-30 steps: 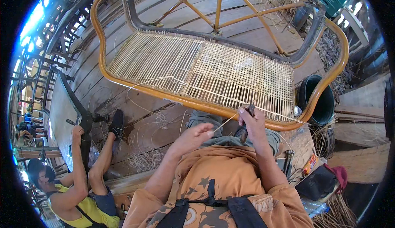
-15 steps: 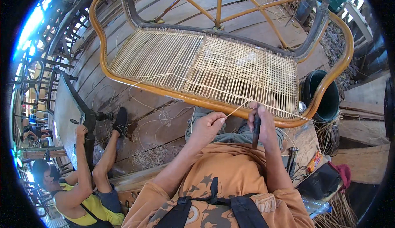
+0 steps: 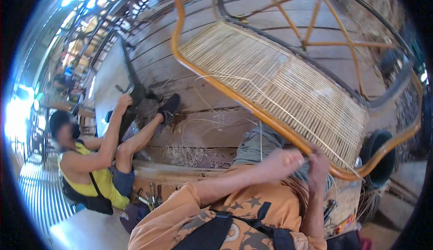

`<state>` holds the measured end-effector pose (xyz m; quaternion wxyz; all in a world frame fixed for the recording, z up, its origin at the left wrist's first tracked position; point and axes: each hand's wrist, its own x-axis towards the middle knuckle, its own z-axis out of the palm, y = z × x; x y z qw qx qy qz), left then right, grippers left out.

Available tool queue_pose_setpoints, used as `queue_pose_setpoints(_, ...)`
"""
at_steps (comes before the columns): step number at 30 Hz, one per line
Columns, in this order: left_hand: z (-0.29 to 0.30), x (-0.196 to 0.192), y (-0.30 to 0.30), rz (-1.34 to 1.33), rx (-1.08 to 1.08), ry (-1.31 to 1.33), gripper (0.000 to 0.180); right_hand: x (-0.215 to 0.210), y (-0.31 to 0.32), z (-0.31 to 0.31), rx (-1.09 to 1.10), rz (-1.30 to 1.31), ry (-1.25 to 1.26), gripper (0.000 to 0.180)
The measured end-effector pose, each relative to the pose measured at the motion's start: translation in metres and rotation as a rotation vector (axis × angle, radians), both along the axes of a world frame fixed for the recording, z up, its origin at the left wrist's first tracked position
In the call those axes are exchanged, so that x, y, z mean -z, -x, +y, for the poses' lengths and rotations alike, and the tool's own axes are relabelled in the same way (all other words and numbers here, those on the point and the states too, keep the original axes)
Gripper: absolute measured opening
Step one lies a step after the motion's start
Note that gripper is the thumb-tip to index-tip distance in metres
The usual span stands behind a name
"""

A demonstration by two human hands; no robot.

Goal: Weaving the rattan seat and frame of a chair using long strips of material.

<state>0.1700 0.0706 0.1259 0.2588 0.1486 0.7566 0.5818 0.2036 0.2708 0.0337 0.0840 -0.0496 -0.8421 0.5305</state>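
A bench-like rattan frame (image 3: 257, 108) lies tilted before me, its seat filled with a woven cane panel (image 3: 288, 83). At its near rail, my left hand (image 3: 288, 160) is smeared by motion, so its fingers do not show clearly. Right beside it, my right hand (image 3: 318, 166) is closed against the same rail, its fingers curled; what they hold is hidden. A loose pale cane strand (image 3: 275, 97) runs across the panel toward the near right corner.
To the left a seated person in a yellow top (image 3: 88, 173) grips a dark furniture piece (image 3: 128, 76). Several handled tools (image 3: 155, 196) stand beside that person. A dark green bucket (image 3: 378, 157) sits under the frame's right end. Cane scraps (image 3: 185, 154) litter the plank floor.
The whole view has swung, so the frame appears farther right and more slanted. My left hand has moved closer to my right. The dark-handled tool in my right hand no longer shows.
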Motion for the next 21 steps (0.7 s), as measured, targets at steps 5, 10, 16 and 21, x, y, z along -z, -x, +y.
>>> queue_pose_setpoints(5, -0.040, -0.049, 0.009, 0.118, 0.178, 0.013, 0.028, -0.012, -0.038, 0.091, 0.533, -0.190, 0.320, 0.036)
queue_pose_setpoints(10, -0.073, 0.029, 0.055, 0.408, -0.223, 0.471, 0.022, 0.089, -0.182, 0.141, 0.361, -0.632, -0.214, 0.052)
queue_pose_setpoints(16, -0.067, 0.058, 0.067, 0.433, -0.230, 0.476, 0.022, 0.067, -0.263, 0.093, 0.544, -0.836, -0.364, 0.035)
queue_pose_setpoints(21, -0.030, 0.054, 0.048, 0.189, -0.167, 0.436, 0.018, 0.029, -0.240, 0.087, 0.621, -0.685, -0.459, 0.024)
